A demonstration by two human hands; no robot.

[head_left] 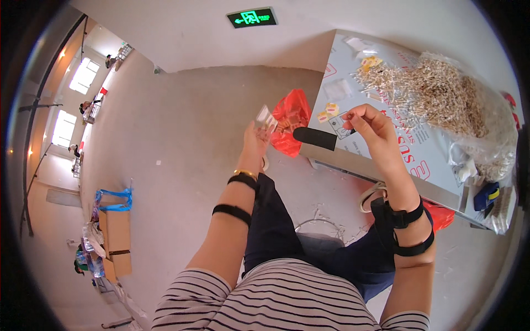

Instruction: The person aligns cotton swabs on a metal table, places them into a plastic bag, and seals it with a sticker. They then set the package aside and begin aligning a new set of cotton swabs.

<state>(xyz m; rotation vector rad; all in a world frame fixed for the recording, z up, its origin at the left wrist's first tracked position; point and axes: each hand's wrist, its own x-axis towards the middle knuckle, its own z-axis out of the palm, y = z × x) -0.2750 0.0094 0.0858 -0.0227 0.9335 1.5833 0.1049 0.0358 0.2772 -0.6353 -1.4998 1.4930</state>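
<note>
Far on the left, cardboard boxes are sitting on the floor with a blue bag on top of them.

Moving right, the left hand is staying up in the air, off the left edge of the desk. Its fingers are pinching a small clear packet by the bottom end, and the packet is sticking up above the hand. Just past the hand, a red plastic bag is hanging by the left edge of the desk, and it is holding small pieces inside.

Next, a black flat tool is poking out over the left edge of the desk. A few small yellow and white pieces are lying on the desk close to that edge.

The right hand is hovering over the desk near its front edge. Its fingers are curling in, and the tips are squeezing something tiny and dark; it is too small to tell what.

At the far right corner of the desk, a big heap of thin pale sticks is lying partly inside a clear bag.
</note>
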